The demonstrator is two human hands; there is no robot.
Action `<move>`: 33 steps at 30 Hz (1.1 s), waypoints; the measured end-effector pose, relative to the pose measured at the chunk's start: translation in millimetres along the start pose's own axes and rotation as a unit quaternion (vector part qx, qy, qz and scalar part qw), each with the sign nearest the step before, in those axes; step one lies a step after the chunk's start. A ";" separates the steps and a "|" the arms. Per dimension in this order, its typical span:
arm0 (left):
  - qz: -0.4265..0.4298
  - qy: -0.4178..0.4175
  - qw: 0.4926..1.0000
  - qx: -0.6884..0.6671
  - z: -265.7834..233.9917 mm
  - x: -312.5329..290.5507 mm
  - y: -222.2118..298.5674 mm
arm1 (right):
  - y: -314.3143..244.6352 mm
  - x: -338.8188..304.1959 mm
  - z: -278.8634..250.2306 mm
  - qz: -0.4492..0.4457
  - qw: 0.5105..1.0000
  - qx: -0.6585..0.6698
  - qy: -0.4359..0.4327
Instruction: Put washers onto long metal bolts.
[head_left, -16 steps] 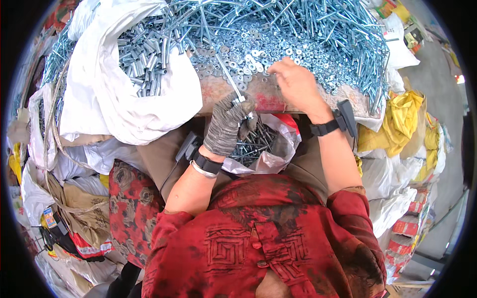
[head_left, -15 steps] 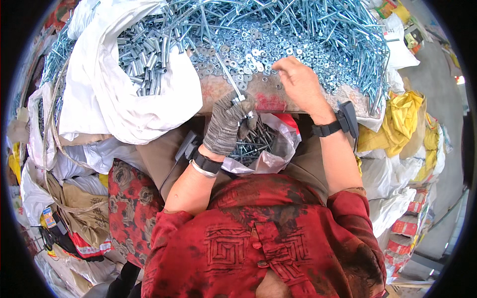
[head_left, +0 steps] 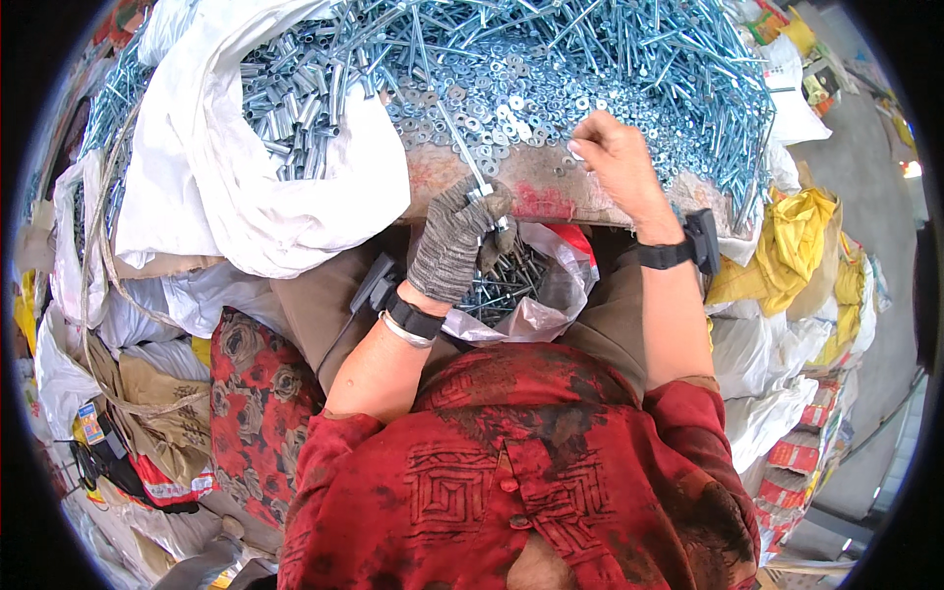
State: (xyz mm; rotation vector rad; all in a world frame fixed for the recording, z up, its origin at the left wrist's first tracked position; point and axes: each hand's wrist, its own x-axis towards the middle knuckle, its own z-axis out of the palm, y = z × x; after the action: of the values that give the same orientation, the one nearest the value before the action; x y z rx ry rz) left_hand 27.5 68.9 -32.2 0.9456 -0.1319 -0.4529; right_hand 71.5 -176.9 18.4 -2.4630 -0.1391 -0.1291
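My left hand [head_left: 460, 236], in a grey knit glove, is closed around the lower end of a long metal bolt [head_left: 460, 140]. The bolt's thin shank slants up and away over the pile, with a wider metal piece at the grip. Below that hand, a plastic bag [head_left: 536, 320] between my knees holds many bolts [head_left: 511, 280]. My bare right hand [head_left: 618, 162] hovers over the near edge of the loose washers [head_left: 506, 116]. Its thumb and fingers are pinched together; what they hold, if anything, is too small to make out.
A white sack [head_left: 182, 187] rolled open at the left holds short metal sleeves [head_left: 295, 103]. Long bolts [head_left: 678, 74] heap up behind and right of the washers. The worktop's worn front edge [head_left: 433, 169] lies close to my hands. Yellow sacks [head_left: 796, 236] lie at the right.
My right hand has moved a little right and back from the washers, its fingers more curled. My left hand still grips the bolt, shifted slightly right.
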 end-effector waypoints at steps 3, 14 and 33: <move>-0.002 -0.008 1.000 0.013 1.7 0.9 6.0 | 5.7 -0.2 -5.0 0.052 0.997 0.040 -0.030; -0.001 -0.061 0.997 0.050 3.7 -3.5 -4.9 | -12.3 -19.3 8.0 -0.066 0.957 -0.275 -0.060; 0.187 -0.124 0.656 0.721 24.7 -18.7 -4.7 | -39.5 -103.0 -49.0 0.104 0.886 0.452 0.000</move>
State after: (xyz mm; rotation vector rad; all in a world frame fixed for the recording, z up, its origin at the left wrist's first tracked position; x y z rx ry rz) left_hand 1.7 56.1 -19.9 2.3670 -1.0447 0.0253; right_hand -38.5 -183.9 67.7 -1.5261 0.0633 0.0327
